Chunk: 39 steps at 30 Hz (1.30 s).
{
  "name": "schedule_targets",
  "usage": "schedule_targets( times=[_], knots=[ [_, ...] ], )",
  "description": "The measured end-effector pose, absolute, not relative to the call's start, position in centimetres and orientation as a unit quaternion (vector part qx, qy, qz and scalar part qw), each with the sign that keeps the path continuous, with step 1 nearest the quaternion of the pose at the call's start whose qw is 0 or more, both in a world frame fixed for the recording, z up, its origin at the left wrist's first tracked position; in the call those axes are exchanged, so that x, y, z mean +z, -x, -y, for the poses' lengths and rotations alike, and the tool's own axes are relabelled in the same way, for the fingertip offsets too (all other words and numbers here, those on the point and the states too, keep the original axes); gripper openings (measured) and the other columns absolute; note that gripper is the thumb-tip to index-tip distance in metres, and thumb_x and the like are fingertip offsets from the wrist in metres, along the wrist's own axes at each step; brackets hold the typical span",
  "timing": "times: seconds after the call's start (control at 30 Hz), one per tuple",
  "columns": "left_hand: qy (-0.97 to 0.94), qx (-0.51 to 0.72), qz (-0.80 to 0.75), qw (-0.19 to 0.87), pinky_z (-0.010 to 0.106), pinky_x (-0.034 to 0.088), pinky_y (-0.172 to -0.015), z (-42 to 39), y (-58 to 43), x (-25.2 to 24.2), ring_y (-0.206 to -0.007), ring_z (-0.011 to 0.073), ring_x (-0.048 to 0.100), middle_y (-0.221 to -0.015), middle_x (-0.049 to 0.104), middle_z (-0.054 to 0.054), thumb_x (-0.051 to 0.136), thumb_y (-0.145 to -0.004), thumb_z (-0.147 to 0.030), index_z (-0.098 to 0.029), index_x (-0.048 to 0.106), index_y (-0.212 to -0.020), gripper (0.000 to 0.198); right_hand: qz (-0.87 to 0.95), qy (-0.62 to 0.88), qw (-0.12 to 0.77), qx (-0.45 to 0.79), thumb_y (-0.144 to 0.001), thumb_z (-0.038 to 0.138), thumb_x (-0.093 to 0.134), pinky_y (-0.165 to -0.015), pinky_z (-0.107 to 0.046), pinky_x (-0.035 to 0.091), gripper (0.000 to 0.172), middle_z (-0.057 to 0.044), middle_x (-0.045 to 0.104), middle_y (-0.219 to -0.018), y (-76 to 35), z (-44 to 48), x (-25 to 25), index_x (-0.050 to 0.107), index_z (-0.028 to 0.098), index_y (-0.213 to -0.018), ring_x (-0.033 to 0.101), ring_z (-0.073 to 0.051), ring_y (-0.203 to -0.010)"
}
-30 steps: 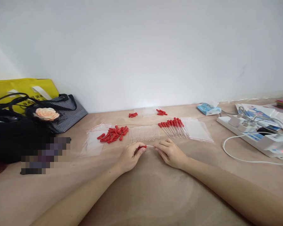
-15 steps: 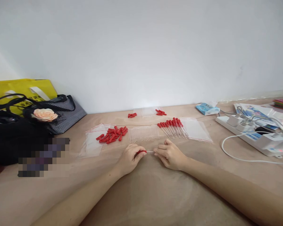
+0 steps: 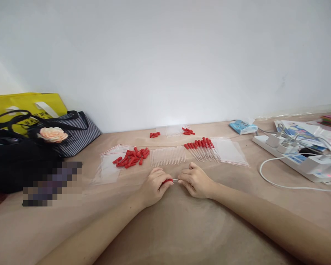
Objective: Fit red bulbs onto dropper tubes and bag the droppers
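My left hand (image 3: 155, 187) pinches a red rubber dropper bulb (image 3: 168, 180) between thumb and fingers. A thin clear dropper tube (image 3: 175, 180) runs from the bulb's mouth into my right hand (image 3: 195, 181), whose fingers are closed round it; most of the tube is hidden. Just beyond my hands lies a row of clear tubes (image 3: 168, 156). Left of that row is a loose heap of red bulbs (image 3: 132, 157). To its right, several droppers with red bulbs fitted (image 3: 202, 147) lie side by side.
Clear zip bags lie at left (image 3: 107, 167) and right (image 3: 233, 152). Near the wall are more tubes (image 3: 173, 131) between two small groups of bulbs. Bags (image 3: 74, 134) stand at far left; a white power strip (image 3: 295, 158) with cables and a tissue pack (image 3: 242, 127) are right.
My two hands have come slightly closer together, and less of the tube shows between them. The left hand has shifted a little to the right; the things on the table lie as before.
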<state>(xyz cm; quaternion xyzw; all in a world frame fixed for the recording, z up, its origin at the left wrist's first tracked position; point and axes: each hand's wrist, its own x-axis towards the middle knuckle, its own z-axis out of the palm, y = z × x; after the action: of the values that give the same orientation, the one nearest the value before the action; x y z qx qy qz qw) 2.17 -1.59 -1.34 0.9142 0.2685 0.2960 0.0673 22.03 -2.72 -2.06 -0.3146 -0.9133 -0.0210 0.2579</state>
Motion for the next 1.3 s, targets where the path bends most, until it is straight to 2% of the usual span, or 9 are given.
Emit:
schedule_targets(
  times=[0.3,0.5,0.57,0.67,0.73,0.87,1.03,1.2,1.3],
  knots=[
    [-0.911,0.296,-0.277,0.071,0.032,0.037,-0.08,1.6,-2.3,-1.1,-0.062,0.0113,0.053,-0.066,0.061,0.0,0.043,-0.085,-0.022,-0.017,0.055,-0.075,0.017,0.913,0.316,0.254,-0.036,-0.087,0.02,0.034,-0.062,-0.027,0.022,0.025,-0.001,0.057,-0.066,-22.0,2.4,-1.7,0.057,0.015,-0.077,0.042,-0.01,-0.056],
    [-0.91,0.278,-0.293,0.099,0.033,0.039,-0.078,1.5,-2.1,-0.6,-0.066,0.0134,0.054,-0.071,0.064,0.001,0.045,-0.083,-0.022,-0.018,0.058,-0.08,0.015,0.909,0.331,0.227,-0.111,-0.085,0.024,0.042,-0.066,-0.029,0.024,0.019,-0.004,0.057,-0.074,-22.8,2.5,-1.3,0.058,0.016,-0.078,0.045,-0.015,-0.072],
    [-0.91,0.267,-0.291,0.126,0.032,0.041,-0.077,1.5,-1.9,-0.3,-0.075,0.015,0.055,-0.08,0.064,0.003,0.045,-0.083,-0.02,-0.018,0.058,-0.089,0.015,0.907,0.341,0.214,-0.123,-0.084,0.021,0.042,-0.066,-0.029,0.025,0.019,-0.005,0.056,-0.075,-23.3,2.4,-1.4,0.058,0.016,-0.076,0.045,-0.016,-0.072],
    [-0.894,0.286,-0.308,0.155,0.031,0.043,-0.079,1.4,-1.6,-0.3,-0.091,0.0163,0.053,-0.102,0.058,0.006,0.047,-0.08,-0.017,-0.02,0.051,-0.109,0.029,0.888,0.392,0.216,-0.107,-0.084,0.017,0.039,-0.064,-0.028,0.029,0.021,-0.006,0.055,-0.078,-24.4,1.7,-1.4,0.059,0.015,-0.078,0.046,-0.015,-0.07],
    [-0.867,0.314,-0.35,0.162,0.03,0.045,-0.075,1.1,-1.4,-0.6,-0.088,0.0161,0.054,-0.1,0.057,0.007,0.049,-0.079,-0.02,-0.019,0.047,-0.113,0.035,0.85,0.463,0.239,-0.076,-0.084,0.018,0.037,-0.064,-0.027,0.032,0.023,-0.007,0.055,-0.079,-25.4,0.8,-1.4,0.059,0.014,-0.079,0.048,-0.015,-0.07],
    [-0.827,0.324,-0.427,0.168,0.026,0.047,-0.059,0.5,-1.3,-1.2,-0.059,0.0126,0.056,-0.065,0.058,0.0,0.044,-0.082,-0.026,-0.016,0.055,-0.098,0.022,0.744,0.598,0.297,-0.001,-0.083,0.02,0.038,-0.065,-0.025,0.036,0.02,-0.007,0.058,-0.08,-26.9,-1.6,-1.0,0.056,0.015,-0.087,0.053,-0.016,-0.074],
    [-0.858,0.335,-0.372,0.114,0.031,0.044,-0.08,0.6,-1.6,-0.9,-0.091,0.0162,0.055,-0.099,0.06,0.007,0.045,-0.081,-0.017,-0.017,0.057,-0.098,0.022,0.657,0.692,0.299,0.028,-0.079,0.02,0.04,-0.062,-0.025,0.036,0.014,-0.006,0.061,-0.078,-26.5,-4.0,-0.7,0.051,0.015,-0.086,0.055,-0.017,-0.072],
    [-0.892,0.297,-0.332,0.079,0.032,0.043,-0.072,1.2,-1.7,-0.7,-0.067,0.0144,0.057,-0.071,0.064,0.002,0.048,-0.079,-0.019,-0.018,0.061,-0.085,0.014,0.623,0.744,0.241,0.023,-0.079,0.023,0.041,-0.064,-0.027,0.036,0.014,-0.008,0.062,-0.08,-25.8,-5.1,-1.3,0.051,0.016,-0.085,0.057,-0.02,-0.078],
    [-0.898,0.3,-0.313,0.072,0.03,0.042,-0.069,1.2,-1.8,-0.8,-0.064,0.0136,0.055,-0.069,0.064,0.002,0.047,-0.08,-0.018,-0.017,0.061,-0.082,0.015,0.611,0.764,0.206,0.027,-0.078,0.026,0.042,-0.064,-0.029,0.037,0.016,-0.009,0.063,-0.081,-25.7,-5.1,-1.3,0.053,0.016,-0.085,0.058,-0.022,-0.08]
  ],
)
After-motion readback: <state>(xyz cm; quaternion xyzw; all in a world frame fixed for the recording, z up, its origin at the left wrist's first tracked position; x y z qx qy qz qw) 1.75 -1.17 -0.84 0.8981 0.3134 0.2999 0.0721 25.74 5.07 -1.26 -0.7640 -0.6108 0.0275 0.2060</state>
